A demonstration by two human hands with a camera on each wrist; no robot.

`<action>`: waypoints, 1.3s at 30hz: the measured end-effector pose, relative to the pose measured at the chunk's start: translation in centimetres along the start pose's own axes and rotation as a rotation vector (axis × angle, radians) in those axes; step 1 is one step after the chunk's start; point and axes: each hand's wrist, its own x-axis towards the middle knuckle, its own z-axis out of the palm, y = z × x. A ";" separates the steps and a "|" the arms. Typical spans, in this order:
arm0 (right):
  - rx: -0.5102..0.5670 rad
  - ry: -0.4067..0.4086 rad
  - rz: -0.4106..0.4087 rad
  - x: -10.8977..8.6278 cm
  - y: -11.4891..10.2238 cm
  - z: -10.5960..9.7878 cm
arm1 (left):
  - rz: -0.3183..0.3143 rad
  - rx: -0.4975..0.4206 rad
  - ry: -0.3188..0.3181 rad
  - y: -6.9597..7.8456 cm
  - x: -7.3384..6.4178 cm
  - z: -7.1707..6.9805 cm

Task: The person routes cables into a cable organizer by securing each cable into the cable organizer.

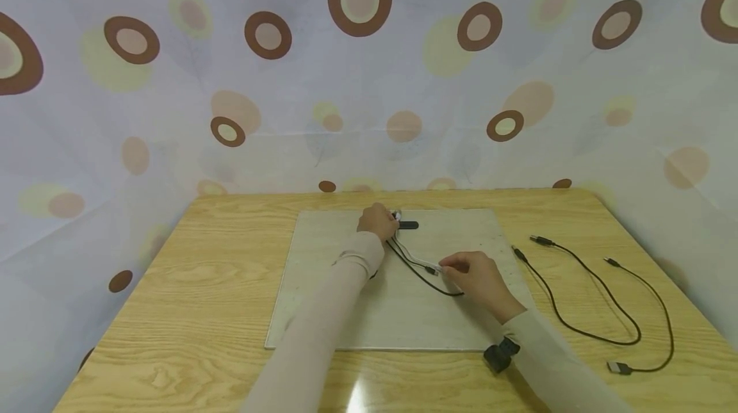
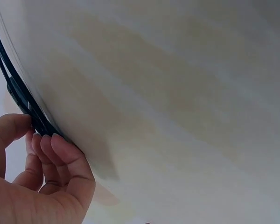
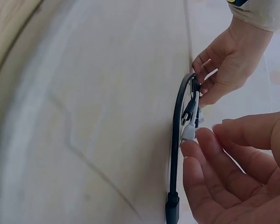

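In the head view my left hand, knuckles up, grips a bunch of cables near the back of the pale board. The left wrist view shows its thumb and fingertips pinching several dark cable strands. My right hand is over the board's right part, thumb and index finger pinching the end of a white cable. Its white plug appears at the fingertips in the right wrist view. A black cable curves towards the right hand, and a small black plug lies beside the white cable.
The pale board lies on a wooden table. A black strip is beside the left hand. Right of the board lie a long black cable and a shorter black USB cable. Spotted cloth hangs behind.
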 end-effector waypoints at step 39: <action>0.198 0.053 0.064 -2.1 4.2 -9.8 | 0.417 -0.095 -0.306 2.2 -6.8 -1.2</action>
